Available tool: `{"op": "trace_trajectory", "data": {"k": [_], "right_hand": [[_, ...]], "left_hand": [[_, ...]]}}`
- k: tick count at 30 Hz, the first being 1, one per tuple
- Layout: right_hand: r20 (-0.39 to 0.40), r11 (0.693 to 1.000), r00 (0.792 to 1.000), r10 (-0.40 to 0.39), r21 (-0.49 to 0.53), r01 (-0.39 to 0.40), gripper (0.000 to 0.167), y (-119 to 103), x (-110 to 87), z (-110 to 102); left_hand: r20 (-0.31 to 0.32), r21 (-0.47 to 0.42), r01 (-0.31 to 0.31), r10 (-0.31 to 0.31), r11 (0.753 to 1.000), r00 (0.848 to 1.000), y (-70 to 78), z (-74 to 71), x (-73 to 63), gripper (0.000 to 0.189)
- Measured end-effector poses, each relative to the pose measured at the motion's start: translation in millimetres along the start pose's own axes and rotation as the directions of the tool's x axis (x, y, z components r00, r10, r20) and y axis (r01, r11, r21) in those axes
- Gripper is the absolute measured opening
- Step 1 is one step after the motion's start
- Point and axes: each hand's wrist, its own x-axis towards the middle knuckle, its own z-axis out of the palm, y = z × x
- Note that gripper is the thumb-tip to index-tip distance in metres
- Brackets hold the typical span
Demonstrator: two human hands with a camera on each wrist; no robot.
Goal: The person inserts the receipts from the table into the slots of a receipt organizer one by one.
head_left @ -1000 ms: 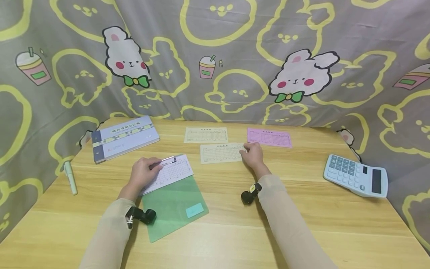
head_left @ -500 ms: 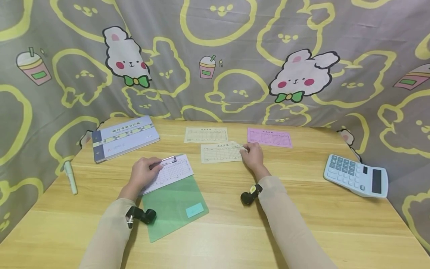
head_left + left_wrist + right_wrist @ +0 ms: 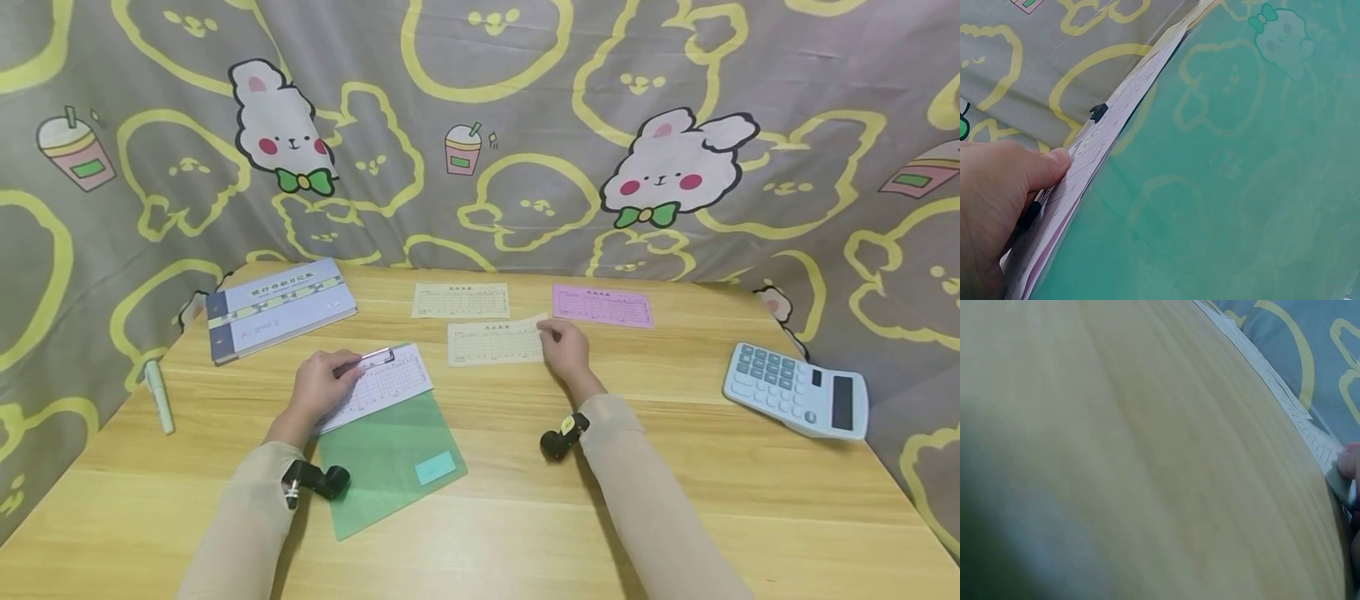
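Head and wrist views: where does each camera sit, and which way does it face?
Head: worn there, looking forward and down over the table; sleeves, left hand and right hand show.
Left wrist: worn there, looking at white papers and green sheet; hand partly shows.
Right wrist: worn there, looking across the table at a pale slip; fingers show.
Head and left wrist share the green sheet.

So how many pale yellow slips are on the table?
2 in view: the far slip, near the curtain, and the near slip, pinched by the right hand. More may be hidden underneath.
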Motion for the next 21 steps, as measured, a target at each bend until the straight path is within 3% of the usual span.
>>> {"op": "trace_trajectory", "data": {"k": [9, 16, 18, 21], "right_hand": [[0.134, 0.995, 0.99, 0.052, 0.076, -0.062, 0.025, -5, -2.1, -17], [0.207, 0.994, 0.978, 0.036, 0.096, -0.057, 0.022, -9, -7.1, -26], [0.241, 0.991, 0.969, 0.048, 0.108, -0.076, 0.022, -13, -9.2, -28], [0.319, 0.965, 0.942, 0.105, 0.198, -0.174, 0.024, -21, -12.2, -35]], "left_hand": [[-0.004, -0.004, -0.001, 0.001, 1.0, 1.0, 0.0, -0.7, -0.4, 0.024], [0.011, -0.006, 0.021, -0.021, 1.0, 1.0, 0.8, -1.5, -0.7, 0.024], [0.011, -0.006, 0.021, -0.021, 1.0, 1.0, 0.7, -1.2, -0.6, 0.024], [0.008, -0.008, 0.021, -0.02, 1.0, 1.0, 0.5, -0.7, -0.4, 0.023]]}}
